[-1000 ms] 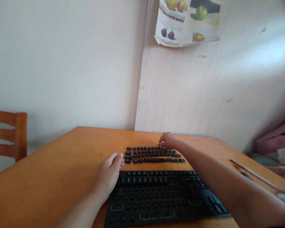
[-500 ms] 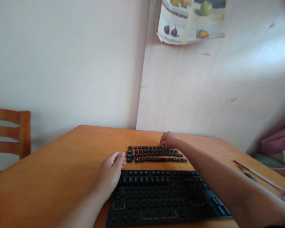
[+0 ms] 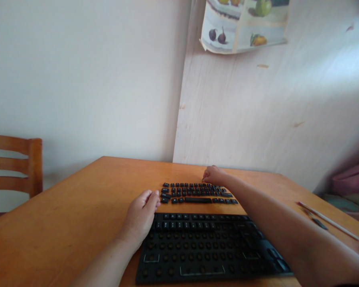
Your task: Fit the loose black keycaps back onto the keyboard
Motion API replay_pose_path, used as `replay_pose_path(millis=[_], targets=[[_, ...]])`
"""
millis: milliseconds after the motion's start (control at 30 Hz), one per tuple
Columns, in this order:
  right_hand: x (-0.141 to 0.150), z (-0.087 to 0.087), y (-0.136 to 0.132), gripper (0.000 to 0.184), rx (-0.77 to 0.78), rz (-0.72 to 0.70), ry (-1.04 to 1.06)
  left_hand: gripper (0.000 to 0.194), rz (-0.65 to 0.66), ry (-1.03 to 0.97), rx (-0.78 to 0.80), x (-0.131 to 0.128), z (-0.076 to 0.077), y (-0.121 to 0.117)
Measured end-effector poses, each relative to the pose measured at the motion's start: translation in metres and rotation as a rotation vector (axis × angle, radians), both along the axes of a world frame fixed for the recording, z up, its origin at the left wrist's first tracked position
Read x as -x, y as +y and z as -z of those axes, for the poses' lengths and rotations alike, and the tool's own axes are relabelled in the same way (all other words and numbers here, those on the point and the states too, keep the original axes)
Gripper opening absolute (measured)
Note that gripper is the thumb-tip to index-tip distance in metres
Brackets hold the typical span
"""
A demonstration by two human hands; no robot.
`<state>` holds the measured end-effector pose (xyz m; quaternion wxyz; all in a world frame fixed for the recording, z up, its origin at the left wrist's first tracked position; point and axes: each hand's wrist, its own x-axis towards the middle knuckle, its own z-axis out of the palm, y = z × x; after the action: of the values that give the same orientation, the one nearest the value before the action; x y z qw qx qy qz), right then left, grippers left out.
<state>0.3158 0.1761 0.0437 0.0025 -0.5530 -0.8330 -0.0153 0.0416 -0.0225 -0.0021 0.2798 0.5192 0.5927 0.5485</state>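
A black keyboard (image 3: 197,247) lies at the table's near edge, most of its lower rows bare of caps and the upper rows still capped. Behind it, loose black keycaps (image 3: 194,192) are laid out in rows, with a long spacebar cap (image 3: 198,200) in the nearest row. My left hand (image 3: 143,207) is closed at the keyboard's upper left corner; whatever its curled fingers hold is hidden. Reaching over the keyboard, my right hand (image 3: 213,175) pinches a small dark keycap at the far row's right part. My right forearm covers the keyboard's right part.
Thin sticks (image 3: 326,217) and a dark-handled tool (image 3: 318,223) lie on the wooden table (image 3: 77,223) at right. A wooden chair (image 3: 34,171) stands at left. A fruit painting (image 3: 242,32) hangs on the wall behind. Part of another person's hand shows at the far right edge.
The view has shifted slightly, so everything sits a little to the right or higher. My right hand stays at the far keycap row, its fingers curled in more. My left hand stays closed.
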Motion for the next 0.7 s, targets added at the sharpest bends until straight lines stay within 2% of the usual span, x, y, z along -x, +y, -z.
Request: replay_pose_path(millis=[200, 367, 467, 533, 633, 700], targets=[[0.001, -0.003, -0.001, 0.019, -0.043, 0.0, 0.017, 0.041, 0.005, -0.001, -0.004, 0.001, 0.005, 0.001], [0.0, -0.017, -0.018, 0.021, -0.07, -0.053, 0.065, 0.04, 0.015, -0.007, -0.02, 0.002, 0.007, 0.003], [-0.003, -0.026, -0.039, 0.02, -0.092, -0.117, 0.094, 0.04, 0.015, -0.005, -0.021, 0.003, 0.007, 0.004], [-0.008, -0.03, -0.059, 0.018, -0.117, -0.208, 0.143, 0.041, 0.01, 0.007, -0.021, 0.004, 0.008, 0.005], [-0.015, -0.034, -0.095, 0.015, -0.145, -0.366, 0.233, 0.041, 0.007, 0.022, -0.028, 0.005, 0.009, 0.007], [-0.021, -0.035, -0.121, 0.015, -0.136, -0.42, 0.25, 0.041, 0.006, 0.026, -0.031, 0.005, 0.01, 0.007]])
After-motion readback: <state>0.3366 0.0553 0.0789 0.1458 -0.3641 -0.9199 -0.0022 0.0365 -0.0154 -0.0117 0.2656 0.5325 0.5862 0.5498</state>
